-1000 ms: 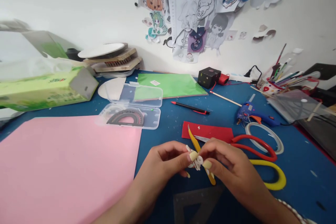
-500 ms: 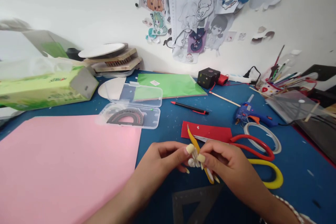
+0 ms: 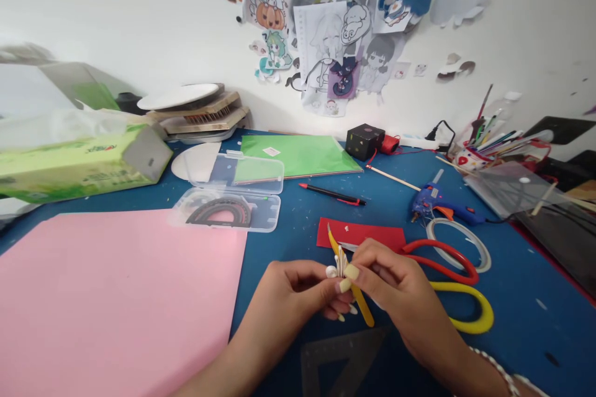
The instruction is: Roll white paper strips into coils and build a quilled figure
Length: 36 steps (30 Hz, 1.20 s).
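My left hand point(image 3: 298, 288) and my right hand point(image 3: 395, 288) meet low in the middle, above the blue table point(image 3: 298, 217). Both pinch a small white rolled paper piece point(image 3: 339, 263) between thumbs and fingertips. A pair of yellow tweezers point(image 3: 350, 278) runs under my fingers; it seems to be gripped in my right hand, though the fingers hide how. Just behind lie a red paper strip point(image 3: 367, 234) and scissors with red and yellow handles point(image 3: 454, 288).
A large pink sheet point(image 3: 116, 298) covers the left. A clear case with a protractor point(image 3: 228, 198), green paper point(image 3: 298, 154), a red pen point(image 3: 333, 194), a blue glue gun point(image 3: 437, 201), a tape ring point(image 3: 459, 243), a tissue box point(image 3: 79, 158) and a dark set square point(image 3: 344, 360) lie around.
The white paper piece has been turned from showing its curled face to edge-on, and my fingers have closed in tighter on it. The view has shifted slightly right.
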Motion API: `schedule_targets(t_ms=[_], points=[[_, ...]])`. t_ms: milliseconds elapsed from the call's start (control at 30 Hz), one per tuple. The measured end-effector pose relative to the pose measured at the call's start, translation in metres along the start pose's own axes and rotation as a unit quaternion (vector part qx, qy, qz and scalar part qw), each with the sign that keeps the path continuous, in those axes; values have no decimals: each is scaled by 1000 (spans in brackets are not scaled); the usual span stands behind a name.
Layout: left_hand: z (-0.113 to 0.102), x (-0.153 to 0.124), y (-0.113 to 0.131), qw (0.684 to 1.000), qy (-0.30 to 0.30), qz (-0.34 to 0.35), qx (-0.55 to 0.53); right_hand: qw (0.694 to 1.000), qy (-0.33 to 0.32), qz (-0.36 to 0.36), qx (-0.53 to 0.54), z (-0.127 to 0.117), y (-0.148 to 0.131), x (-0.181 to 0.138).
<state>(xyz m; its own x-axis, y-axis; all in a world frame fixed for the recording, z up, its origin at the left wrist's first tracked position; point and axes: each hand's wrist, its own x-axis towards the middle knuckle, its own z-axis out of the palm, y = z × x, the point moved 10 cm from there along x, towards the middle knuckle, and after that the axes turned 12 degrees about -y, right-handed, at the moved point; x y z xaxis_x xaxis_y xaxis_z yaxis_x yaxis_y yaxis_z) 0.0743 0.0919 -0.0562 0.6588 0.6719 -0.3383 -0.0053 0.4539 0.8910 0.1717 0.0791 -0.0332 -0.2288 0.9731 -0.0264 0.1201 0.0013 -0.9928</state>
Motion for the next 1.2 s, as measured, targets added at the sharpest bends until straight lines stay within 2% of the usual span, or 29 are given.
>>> schedule_targets(t_ms=[167, 400, 600, 767, 1067, 1133, 1200], points=[[-3, -1, 0, 1000, -7, -2, 5, 1000, -7, -6, -11, -5, -6, -2], [1, -2, -5, 999, -29, -17, 10, 998, -45, 27, -34, 0, -1, 0], [8, -1, -10, 995, -86, -43, 25, 992, -99, 34, -76, 4, -3, 1], [15, -6, -16, 985, -147, -76, 42, 977, -162, 14, -141, 12, -12, 0], [21, -12, -34, 970, -177, -156, 56, 928, -275, -30, -250, 31, -22, -8], [22, -12, -36, 968, -185, -160, 51, 929, -275, -25, -244, 31, -20, -8], [20, -10, -33, 971, -185, -146, 45, 943, -245, -20, -223, 26, -18, -5]])
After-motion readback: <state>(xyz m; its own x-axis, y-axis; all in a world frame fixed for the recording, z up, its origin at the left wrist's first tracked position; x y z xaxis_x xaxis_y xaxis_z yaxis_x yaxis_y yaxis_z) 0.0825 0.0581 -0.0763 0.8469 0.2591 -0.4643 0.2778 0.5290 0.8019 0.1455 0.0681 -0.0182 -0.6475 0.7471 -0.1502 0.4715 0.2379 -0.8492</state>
